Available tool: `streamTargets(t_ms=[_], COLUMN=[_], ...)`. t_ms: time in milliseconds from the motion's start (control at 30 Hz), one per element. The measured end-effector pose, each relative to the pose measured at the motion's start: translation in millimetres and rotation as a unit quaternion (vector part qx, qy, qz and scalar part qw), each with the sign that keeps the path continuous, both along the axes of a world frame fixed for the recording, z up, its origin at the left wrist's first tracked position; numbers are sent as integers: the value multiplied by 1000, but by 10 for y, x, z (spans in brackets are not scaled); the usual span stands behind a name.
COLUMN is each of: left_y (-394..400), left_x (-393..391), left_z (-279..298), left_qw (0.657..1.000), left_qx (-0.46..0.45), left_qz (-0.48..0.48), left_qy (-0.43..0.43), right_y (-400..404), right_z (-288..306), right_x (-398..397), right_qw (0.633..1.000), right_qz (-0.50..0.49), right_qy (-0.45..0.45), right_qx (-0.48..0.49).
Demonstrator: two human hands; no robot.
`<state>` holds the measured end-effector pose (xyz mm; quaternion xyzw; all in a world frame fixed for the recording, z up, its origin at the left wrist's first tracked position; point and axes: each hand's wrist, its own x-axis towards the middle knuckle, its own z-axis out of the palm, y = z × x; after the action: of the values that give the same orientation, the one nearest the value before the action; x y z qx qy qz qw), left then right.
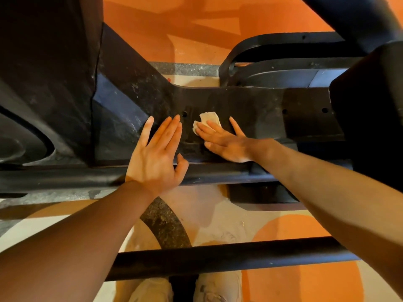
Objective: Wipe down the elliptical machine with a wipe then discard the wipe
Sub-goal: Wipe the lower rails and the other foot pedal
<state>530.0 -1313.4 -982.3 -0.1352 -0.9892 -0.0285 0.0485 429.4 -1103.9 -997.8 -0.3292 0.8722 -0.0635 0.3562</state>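
My right hand [222, 140] lies flat, its straight fingers [207, 127] pressing the small crumpled white wipe [207, 119] against the dusty black frame of the elliptical machine [261, 110]. My left hand [157, 153] rests open beside it on the same panel, grasping nothing. The wipe looks thin, soft and light; I judge it will bunch and slip out unless I keep my palm over its middle. For discarding, pinching a loose corner should do.
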Motion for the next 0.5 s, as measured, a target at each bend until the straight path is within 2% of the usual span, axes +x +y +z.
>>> streamTargets(t_ms=[67,200,300,367,500], left_y=[0,-7,-9,-8,-12], left_x=[-5,1,-5,0,7], left_z=[3,-3,-8,-8,-19], left_qw=[1000,1000,1000,1000,1000], left_qx=[3,5,8,10,14], left_qz=[-1,0,-4,-2,-3], left_qy=[0,4,6,5,14], right_y=[75,235,255,208,128], right_z=[-21,-43,-16,-25,-44], right_x=[-81,-313,-402,-323,-35], right_qw=[999,982,971,972,992], right_qz=[1,-162,-217,-217,-117], right_qy=[31,87,86,82,55], right_qx=[16,33,52,38,-4])
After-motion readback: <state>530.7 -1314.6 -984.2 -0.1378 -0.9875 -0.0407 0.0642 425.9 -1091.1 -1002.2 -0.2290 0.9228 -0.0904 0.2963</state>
